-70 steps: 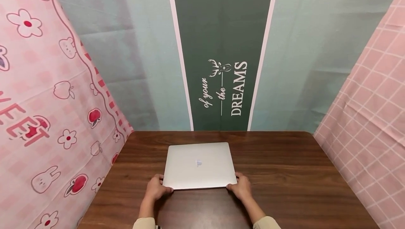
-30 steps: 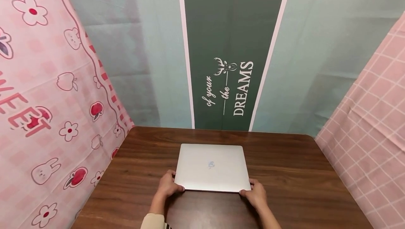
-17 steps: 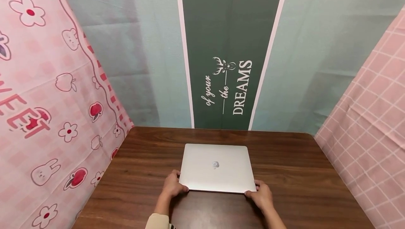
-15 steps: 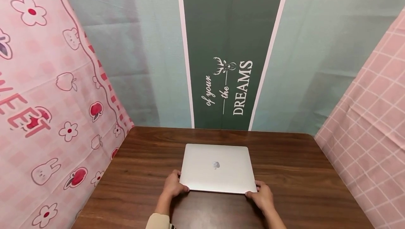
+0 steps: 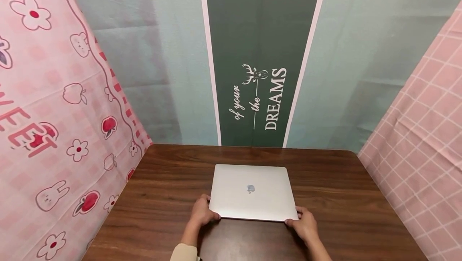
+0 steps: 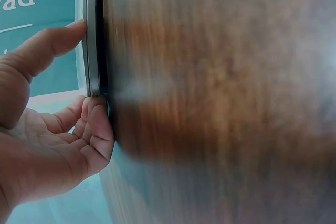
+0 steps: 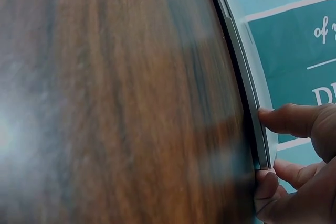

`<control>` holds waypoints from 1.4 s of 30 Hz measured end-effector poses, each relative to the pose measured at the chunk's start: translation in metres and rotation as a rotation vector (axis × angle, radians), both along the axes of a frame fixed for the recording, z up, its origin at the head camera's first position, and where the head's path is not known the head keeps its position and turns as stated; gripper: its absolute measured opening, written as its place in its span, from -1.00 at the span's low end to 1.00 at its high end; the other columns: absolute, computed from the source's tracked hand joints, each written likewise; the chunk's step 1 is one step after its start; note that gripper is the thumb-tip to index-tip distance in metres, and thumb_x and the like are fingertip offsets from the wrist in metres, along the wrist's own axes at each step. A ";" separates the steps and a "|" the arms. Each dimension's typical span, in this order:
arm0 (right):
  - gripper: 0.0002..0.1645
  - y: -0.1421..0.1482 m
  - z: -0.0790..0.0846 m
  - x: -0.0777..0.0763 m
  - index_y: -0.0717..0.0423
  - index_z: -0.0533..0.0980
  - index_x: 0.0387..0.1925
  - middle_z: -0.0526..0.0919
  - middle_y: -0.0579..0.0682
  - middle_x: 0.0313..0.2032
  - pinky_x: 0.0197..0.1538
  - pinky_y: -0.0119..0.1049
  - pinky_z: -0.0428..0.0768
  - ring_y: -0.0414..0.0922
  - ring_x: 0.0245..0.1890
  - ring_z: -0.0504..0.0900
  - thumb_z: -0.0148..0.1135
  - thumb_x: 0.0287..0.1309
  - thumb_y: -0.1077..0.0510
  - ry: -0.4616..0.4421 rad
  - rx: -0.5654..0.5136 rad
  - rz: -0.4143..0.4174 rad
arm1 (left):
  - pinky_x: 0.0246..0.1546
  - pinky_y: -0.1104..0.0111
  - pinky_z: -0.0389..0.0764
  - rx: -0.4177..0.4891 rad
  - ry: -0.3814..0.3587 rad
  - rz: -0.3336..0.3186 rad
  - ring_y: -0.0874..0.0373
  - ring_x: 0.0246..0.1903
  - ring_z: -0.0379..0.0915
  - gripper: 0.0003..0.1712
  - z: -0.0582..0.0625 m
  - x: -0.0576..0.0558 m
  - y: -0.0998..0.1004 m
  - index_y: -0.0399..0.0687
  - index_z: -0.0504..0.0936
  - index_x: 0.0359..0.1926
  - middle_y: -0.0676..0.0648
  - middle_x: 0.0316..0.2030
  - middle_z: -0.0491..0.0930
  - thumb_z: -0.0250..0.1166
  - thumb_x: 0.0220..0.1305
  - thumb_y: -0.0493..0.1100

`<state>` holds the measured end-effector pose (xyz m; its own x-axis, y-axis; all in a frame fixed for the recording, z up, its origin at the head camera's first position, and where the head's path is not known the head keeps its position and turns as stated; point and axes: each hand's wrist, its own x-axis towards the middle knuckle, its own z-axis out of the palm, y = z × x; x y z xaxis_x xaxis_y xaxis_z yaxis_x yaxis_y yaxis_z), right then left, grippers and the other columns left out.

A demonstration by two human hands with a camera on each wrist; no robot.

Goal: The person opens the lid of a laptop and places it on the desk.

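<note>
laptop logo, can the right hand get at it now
Probably yes, if it lets go: the right hand holds the laptop at its near right corner, and nothing covers the logo.

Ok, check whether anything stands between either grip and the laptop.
Nothing visible does: the left grip and right grip both touch the laptop directly, each at one of its near corners.

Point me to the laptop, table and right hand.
Laptop [image 5: 254,198]: head view, near the lid's middle.
Table [image 5: 343,205]: head view, brown top, right of the laptop.
Right hand [image 5: 306,225]: head view, back of the hand.
</note>
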<state>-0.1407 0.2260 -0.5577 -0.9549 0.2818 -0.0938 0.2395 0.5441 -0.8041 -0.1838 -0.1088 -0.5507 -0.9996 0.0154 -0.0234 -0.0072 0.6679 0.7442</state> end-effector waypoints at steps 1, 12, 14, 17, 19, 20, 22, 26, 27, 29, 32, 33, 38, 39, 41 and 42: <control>-0.23 0.001 0.000 0.001 0.57 0.36 -0.01 0.58 0.33 -0.30 -0.23 -0.13 0.47 0.14 -0.24 0.55 0.45 -0.35 0.33 0.000 0.000 0.000 | -0.26 0.11 0.45 -0.002 -0.001 0.000 -0.06 -0.34 0.39 -0.24 0.000 0.001 0.001 -0.36 0.41 -0.18 -0.17 -0.40 0.45 0.61 -0.52 -0.27; -0.28 0.006 0.002 0.011 0.57 0.38 -0.05 0.58 0.26 -0.34 -0.25 -0.16 0.45 0.11 -0.27 0.54 0.46 -0.33 0.33 0.016 0.041 0.010 | -0.22 0.11 0.45 -0.011 0.000 -0.015 -0.07 -0.32 0.39 -0.25 0.004 0.009 0.008 -0.36 0.40 -0.20 -0.18 -0.38 0.45 0.61 -0.52 -0.29; -0.28 0.007 0.002 0.013 0.58 0.37 -0.06 0.58 0.25 -0.35 -0.26 -0.16 0.45 0.11 -0.28 0.54 0.47 -0.33 0.33 0.015 0.044 0.009 | -0.22 0.10 0.45 -0.014 0.003 -0.017 -0.09 -0.31 0.40 -0.24 0.003 0.011 0.009 -0.36 0.40 -0.20 -0.19 -0.38 0.45 0.62 -0.53 -0.28; -0.27 0.008 0.002 0.018 0.59 0.37 -0.06 0.58 0.26 -0.35 -0.27 -0.18 0.46 0.10 -0.29 0.55 0.46 -0.34 0.33 0.008 0.044 -0.003 | -0.24 0.09 0.45 -0.012 0.005 -0.025 -0.09 -0.33 0.41 -0.24 0.001 0.014 0.010 -0.35 0.41 -0.21 -0.19 -0.39 0.46 0.62 -0.54 -0.27; -0.27 0.009 0.001 0.021 0.58 0.37 -0.06 0.58 0.26 -0.35 -0.28 -0.18 0.46 0.10 -0.30 0.55 0.47 -0.34 0.32 0.003 0.048 -0.010 | -0.26 0.10 0.46 -0.006 0.003 -0.025 -0.07 -0.34 0.41 -0.24 0.000 0.015 0.011 -0.35 0.41 -0.21 -0.18 -0.40 0.46 0.62 -0.54 -0.28; -0.27 0.009 0.001 0.022 0.58 0.38 -0.06 0.59 0.26 -0.35 -0.28 -0.18 0.46 0.09 -0.30 0.56 0.47 -0.35 0.32 0.001 0.050 -0.014 | -0.27 0.10 0.46 -0.002 0.001 -0.024 -0.07 -0.35 0.41 -0.24 0.000 0.016 0.011 -0.34 0.41 -0.21 -0.17 -0.41 0.46 0.62 -0.55 -0.28; -0.26 0.009 0.001 0.024 0.57 0.38 -0.06 0.59 0.26 -0.35 -0.28 -0.18 0.46 0.09 -0.30 0.56 0.47 -0.35 0.31 -0.002 0.056 -0.017 | -0.27 0.11 0.46 0.003 -0.008 -0.017 -0.06 -0.35 0.41 -0.23 0.000 0.017 0.011 -0.34 0.41 -0.20 -0.17 -0.41 0.46 0.61 -0.55 -0.29; -0.26 0.007 0.002 0.026 0.56 0.38 -0.05 0.60 0.26 -0.33 -0.26 -0.16 0.45 0.09 -0.29 0.56 0.48 -0.34 0.28 0.000 0.058 -0.023 | -0.26 0.10 0.46 0.020 -0.007 -0.002 -0.07 -0.34 0.41 -0.23 0.003 0.018 0.011 -0.36 0.41 -0.18 -0.20 -0.40 0.47 0.61 -0.56 -0.31; -0.26 0.007 0.002 0.026 0.56 0.38 -0.05 0.59 0.27 -0.33 -0.25 -0.16 0.45 0.09 -0.29 0.55 0.48 -0.33 0.28 0.001 0.057 -0.025 | -0.25 0.10 0.46 0.023 -0.006 -0.001 -0.07 -0.34 0.41 -0.23 0.003 0.018 0.010 -0.36 0.41 -0.18 -0.20 -0.39 0.48 0.61 -0.55 -0.32; -0.26 0.006 0.002 0.025 0.56 0.38 -0.05 0.59 0.28 -0.32 -0.25 -0.16 0.45 0.10 -0.28 0.55 0.48 -0.33 0.28 0.001 0.057 -0.027 | -0.26 0.10 0.46 0.028 -0.004 -0.001 -0.07 -0.34 0.41 -0.23 0.004 0.018 0.010 -0.36 0.41 -0.18 -0.21 -0.39 0.49 0.61 -0.55 -0.32; -0.25 0.006 0.002 0.025 0.56 0.38 -0.04 0.59 0.30 -0.31 -0.25 -0.16 0.44 0.11 -0.27 0.55 0.48 -0.33 0.29 -0.002 0.055 -0.025 | -0.26 0.11 0.46 0.034 -0.011 -0.003 -0.05 -0.36 0.41 -0.22 0.004 0.017 0.009 -0.36 0.40 -0.17 -0.19 -0.40 0.49 0.61 -0.54 -0.32; -0.25 0.006 0.002 0.025 0.56 0.38 -0.04 0.59 0.30 -0.30 -0.25 -0.16 0.44 0.11 -0.27 0.56 0.48 -0.33 0.29 -0.003 0.054 -0.025 | -0.26 0.12 0.46 0.036 -0.016 -0.003 -0.04 -0.36 0.41 -0.22 0.003 0.017 0.009 -0.36 0.40 -0.17 -0.19 -0.40 0.49 0.61 -0.54 -0.32; -0.24 0.006 0.001 0.026 0.57 0.37 -0.03 0.58 0.32 -0.29 -0.27 -0.18 0.46 0.10 -0.28 0.57 0.48 -0.32 0.28 0.003 0.051 -0.022 | -0.29 0.15 0.45 0.064 -0.031 -0.014 0.00 -0.39 0.39 -0.21 -0.001 0.016 0.007 -0.35 0.37 -0.14 -0.14 -0.44 0.49 0.60 -0.51 -0.32; -0.24 0.006 0.001 0.027 0.56 0.37 -0.03 0.58 0.32 -0.28 -0.27 -0.19 0.46 0.09 -0.28 0.57 0.48 -0.31 0.28 0.004 0.051 -0.025 | -0.30 0.16 0.44 0.072 -0.031 -0.019 0.01 -0.40 0.39 -0.21 -0.002 0.016 0.007 -0.34 0.37 -0.14 -0.13 -0.44 0.49 0.60 -0.50 -0.32; -0.25 0.006 0.000 0.026 0.56 0.37 -0.03 0.58 0.31 -0.29 -0.29 -0.21 0.46 0.08 -0.30 0.57 0.47 -0.31 0.29 0.006 0.052 -0.028 | -0.32 0.19 0.44 0.090 -0.029 -0.030 0.04 -0.42 0.39 -0.22 -0.002 0.017 0.006 -0.34 0.36 -0.14 -0.11 -0.47 0.51 0.59 -0.48 -0.33; -0.26 0.006 0.000 0.026 0.56 0.38 -0.03 0.58 0.30 -0.29 -0.30 -0.22 0.46 0.07 -0.30 0.57 0.46 -0.31 0.29 0.006 0.052 -0.030 | -0.33 0.20 0.44 0.099 -0.027 -0.035 0.05 -0.44 0.40 -0.22 -0.003 0.017 0.005 -0.34 0.36 -0.14 -0.10 -0.49 0.52 0.59 -0.48 -0.34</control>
<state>-0.1146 0.2320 -0.5575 -0.9466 0.3143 -0.0724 0.2514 0.5781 -0.7763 -0.1672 -0.1037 -0.5533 -0.9974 0.0541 -0.0465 -0.0055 0.5916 0.8062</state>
